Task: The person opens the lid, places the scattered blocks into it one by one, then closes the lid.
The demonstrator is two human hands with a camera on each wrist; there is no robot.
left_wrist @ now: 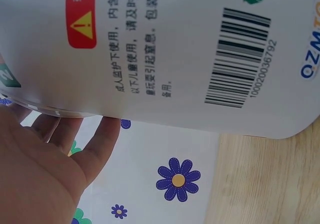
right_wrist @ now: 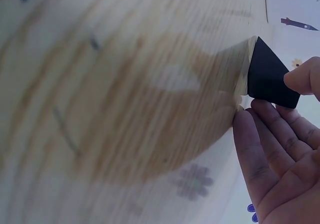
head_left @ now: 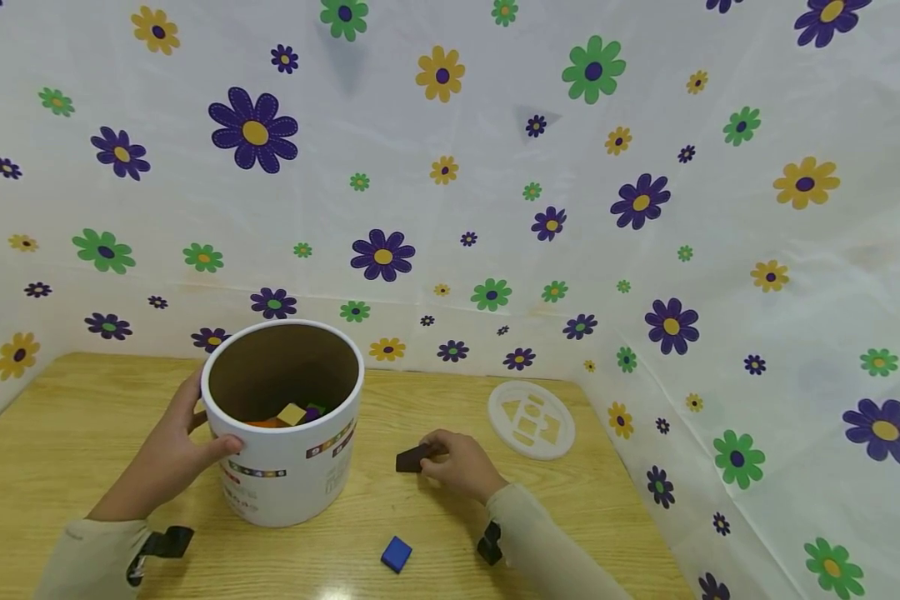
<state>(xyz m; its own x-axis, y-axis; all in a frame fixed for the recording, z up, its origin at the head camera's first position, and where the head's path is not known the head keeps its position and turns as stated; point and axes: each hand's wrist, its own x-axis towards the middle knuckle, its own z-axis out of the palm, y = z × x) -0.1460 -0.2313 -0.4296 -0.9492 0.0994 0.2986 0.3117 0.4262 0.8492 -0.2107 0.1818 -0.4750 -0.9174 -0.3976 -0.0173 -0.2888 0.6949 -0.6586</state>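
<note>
A white round bucket [head_left: 288, 483] with printed labels stands upright on the table, and colored blocks [head_left: 292, 414] are visible inside it. My left hand [head_left: 183, 442] grips the bucket's left side near the rim, thumb at the front. In the left wrist view the fingers [left_wrist: 102, 144] lie along the bucket wall [left_wrist: 185, 59], which carries a barcode. Pinched between thumb and fingers of my right hand [head_left: 461, 467] is a black block [head_left: 411, 458] with slanted sides, low over the table right of the bucket. The right wrist view shows this black block [right_wrist: 270, 74] close up.
A blue square block [head_left: 396, 554] lies on the wooden table [head_left: 562, 533] near the front. Farther right is a white round lid with shaped cutouts [head_left: 562, 412]. A flower-patterned white sheet [head_left: 495, 167] hangs behind and along the right side.
</note>
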